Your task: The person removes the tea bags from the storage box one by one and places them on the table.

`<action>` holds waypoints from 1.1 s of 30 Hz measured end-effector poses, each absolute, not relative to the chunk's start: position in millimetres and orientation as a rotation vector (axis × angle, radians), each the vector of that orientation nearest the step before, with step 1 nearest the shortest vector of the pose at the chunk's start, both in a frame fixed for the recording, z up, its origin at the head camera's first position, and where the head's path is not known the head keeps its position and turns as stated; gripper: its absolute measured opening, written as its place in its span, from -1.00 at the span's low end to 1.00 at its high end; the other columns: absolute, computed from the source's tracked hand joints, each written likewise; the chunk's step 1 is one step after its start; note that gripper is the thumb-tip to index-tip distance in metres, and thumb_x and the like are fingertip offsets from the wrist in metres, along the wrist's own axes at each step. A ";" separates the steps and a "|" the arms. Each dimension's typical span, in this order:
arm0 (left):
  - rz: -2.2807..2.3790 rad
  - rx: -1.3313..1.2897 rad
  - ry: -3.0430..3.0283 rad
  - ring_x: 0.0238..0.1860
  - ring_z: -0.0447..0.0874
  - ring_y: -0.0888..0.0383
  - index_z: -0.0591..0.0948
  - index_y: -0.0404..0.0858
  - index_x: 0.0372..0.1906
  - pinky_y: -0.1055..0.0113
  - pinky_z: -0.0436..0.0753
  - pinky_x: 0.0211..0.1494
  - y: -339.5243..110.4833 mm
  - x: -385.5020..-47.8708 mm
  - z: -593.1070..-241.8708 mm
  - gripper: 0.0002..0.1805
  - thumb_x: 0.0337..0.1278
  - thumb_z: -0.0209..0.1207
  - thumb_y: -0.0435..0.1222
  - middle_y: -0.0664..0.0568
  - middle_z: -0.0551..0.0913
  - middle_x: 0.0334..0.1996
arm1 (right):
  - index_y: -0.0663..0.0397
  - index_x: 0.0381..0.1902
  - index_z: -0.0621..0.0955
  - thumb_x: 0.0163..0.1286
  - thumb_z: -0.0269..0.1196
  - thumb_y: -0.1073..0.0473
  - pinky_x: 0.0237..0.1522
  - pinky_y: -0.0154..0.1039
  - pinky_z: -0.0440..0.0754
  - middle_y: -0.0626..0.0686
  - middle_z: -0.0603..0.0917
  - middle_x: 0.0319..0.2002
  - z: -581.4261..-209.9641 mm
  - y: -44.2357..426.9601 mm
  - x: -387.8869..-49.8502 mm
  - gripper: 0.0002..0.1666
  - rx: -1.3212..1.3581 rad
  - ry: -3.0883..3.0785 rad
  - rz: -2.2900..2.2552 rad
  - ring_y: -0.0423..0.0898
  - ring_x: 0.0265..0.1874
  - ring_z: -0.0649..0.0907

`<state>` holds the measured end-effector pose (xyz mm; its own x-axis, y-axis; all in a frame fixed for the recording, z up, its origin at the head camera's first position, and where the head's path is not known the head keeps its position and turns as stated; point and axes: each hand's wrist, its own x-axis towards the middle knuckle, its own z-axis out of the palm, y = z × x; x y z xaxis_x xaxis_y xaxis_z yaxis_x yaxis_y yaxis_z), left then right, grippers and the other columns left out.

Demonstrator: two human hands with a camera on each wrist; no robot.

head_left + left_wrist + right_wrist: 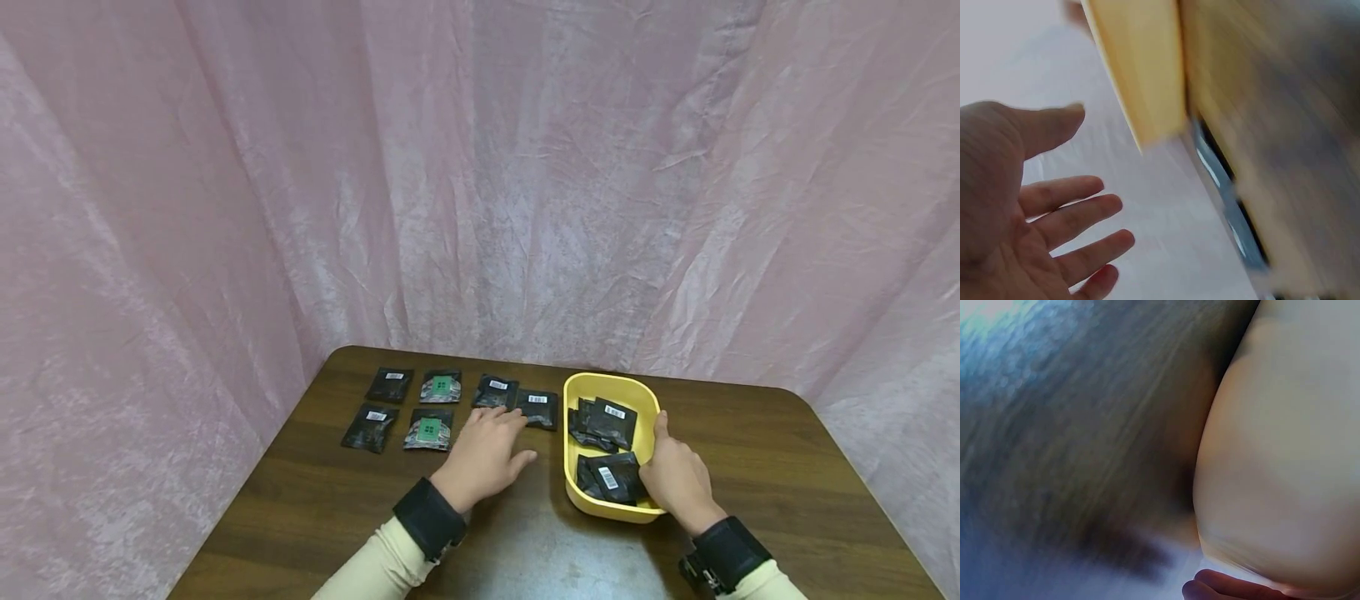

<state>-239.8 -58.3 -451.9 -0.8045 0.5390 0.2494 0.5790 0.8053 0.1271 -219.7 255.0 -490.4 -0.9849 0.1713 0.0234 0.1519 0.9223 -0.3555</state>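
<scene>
Sachets (617, 429) in tub (615, 513): head view only

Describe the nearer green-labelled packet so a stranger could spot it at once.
On the brown table, left of the yellow bin, find the left hand. The green-labelled packet lies just left of it. Its white-labelled neighbour shows no green, and its green-labelled twin lies farther back.

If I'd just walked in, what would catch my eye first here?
Probably the bright yellow bin on the brown table, with black packets inside and the person's right hand at its right rim. Next, the two green-labelled packets lying among dark ones left of the bin, near the outstretched left hand. Behind everything hangs a shiny pink curtain.
</scene>
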 end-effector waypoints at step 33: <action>-0.080 -1.253 -3.071 -0.12 0.80 0.33 0.83 0.19 0.01 0.38 0.70 -0.05 89.9 -244.3 -467.6 -0.63 0.20 0.43 0.23 0.34 0.85 -0.11 | 0.47 0.67 0.00 0.21 0.28 0.28 -0.52 -0.05 0.47 0.30 0.74 -0.38 -492.2 258.2 -220.7 0.17 -0.247 -3.020 0.593 0.07 -0.53 0.60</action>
<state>-244.3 89.9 -467.6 -0.7013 0.6981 -0.1443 0.6897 0.7156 0.1106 -220.7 258.2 -492.2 -0.9857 0.1670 0.0223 0.1462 0.9134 -0.3799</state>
